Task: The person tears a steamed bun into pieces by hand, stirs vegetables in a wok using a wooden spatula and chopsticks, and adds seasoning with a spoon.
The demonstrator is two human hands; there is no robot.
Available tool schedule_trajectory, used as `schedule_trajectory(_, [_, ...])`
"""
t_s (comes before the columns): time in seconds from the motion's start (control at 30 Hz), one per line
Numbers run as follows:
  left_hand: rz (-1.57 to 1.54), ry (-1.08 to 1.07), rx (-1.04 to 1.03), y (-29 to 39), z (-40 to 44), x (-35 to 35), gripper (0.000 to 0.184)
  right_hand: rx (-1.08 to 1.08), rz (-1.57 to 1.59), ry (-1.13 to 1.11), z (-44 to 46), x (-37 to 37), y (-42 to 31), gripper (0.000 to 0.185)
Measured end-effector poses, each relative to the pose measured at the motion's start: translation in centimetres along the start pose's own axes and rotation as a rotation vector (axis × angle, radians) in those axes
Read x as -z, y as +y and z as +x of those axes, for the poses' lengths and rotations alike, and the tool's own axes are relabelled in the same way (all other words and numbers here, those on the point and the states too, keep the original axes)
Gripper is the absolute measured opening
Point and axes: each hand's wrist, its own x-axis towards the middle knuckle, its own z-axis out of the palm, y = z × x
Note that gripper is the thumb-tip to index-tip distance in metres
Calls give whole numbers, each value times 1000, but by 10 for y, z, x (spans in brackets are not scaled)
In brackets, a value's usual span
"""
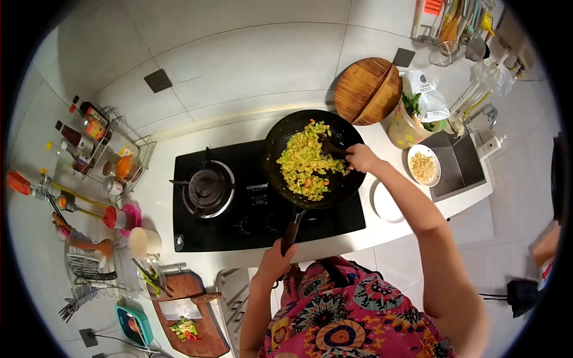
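A black wok (340, 190) sits on the right side of the gas stove (250, 230). My left hand (277, 261) is closed around the wok's handle (292, 230), which points toward my body. In the wok lies a heap of diced yellow and green food (304, 164) with red-orange bits. My right hand (362, 159) grips a dark brown spatula (334, 150) over the wok's right rim; its head touches the food and is partly hidden by it. Close to my right forearm are a white plate (387, 203) and a white bowl (412, 158) of pale shredded food.
Left of the wok is an unlit burner (207, 188). A wooden lid (364, 89) leans on the wall behind. To the right are a sink (459, 164) and a patterned container (401, 128). At lower left, a cleaver (180, 309) and chopped vegetables (185, 328) lie on a cutting board (206, 334).
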Motion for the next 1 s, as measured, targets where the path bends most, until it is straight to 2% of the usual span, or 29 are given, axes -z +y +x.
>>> schedule_trajectory(0.03, [-13,-29,60,15,-5,4,58,186,-188,97,2,-9,-9,16])
schedule_trajectory(0.07, [-29,-59,123,22,-10,7,58,153,-247,154,5,-13,-17,18])
schedule_trajectory(0.13, [-21,-3,30,6,-5,0,58,76,-370,277,7,-16,-29,22])
schedule_trajectory(0.17, [-12,17,-21,4,-3,-2,58,109,-396,264,7,-21,-36,27])
schedule_trajectory(0.23, [-43,-20,22,4,-3,-2,58,171,-449,239,2,-35,-49,38])
schedule_trajectory(0.27, [-60,-33,44,5,-2,-1,58,250,-502,152,-4,-38,-53,44])
schedule_trajectory(0.37, [29,6,-54,-10,1,-7,58,503,-691,162,-47,-20,-62,43])
schedule_trajectory(0.47, [-102,-79,16,10,-7,-1,52,409,-710,29,-111,15,-86,40])
schedule_trajectory(0.53, [55,3,-79,9,-7,-3,52,298,-679,-134,-144,32,-103,36])
schedule_trajectory(0.57, [134,47,-127,10,-7,-4,52,313,-701,-204,-146,27,-101,30])
schedule_trajectory(0.67, [-34,-91,41,17,-10,-3,51,300,-707,-40,-117,-18,-68,20])
schedule_trajectory(0.77, [52,3,-84,4,-7,-9,48,277,-637,105,-126,9,-54,22])
schedule_trajectory(0.8, [4,-19,-31,7,-8,-9,49,203,-659,33,-138,24,-61,25])
schedule_trajectory(0.87, [-84,-64,71,17,-11,-7,51,216,-658,-41,-139,21,-46,27])
schedule_trajectory(1.0, [-79,-20,-9,0,-7,-12,47,96,-396,-51,-127,-8,-38,28])
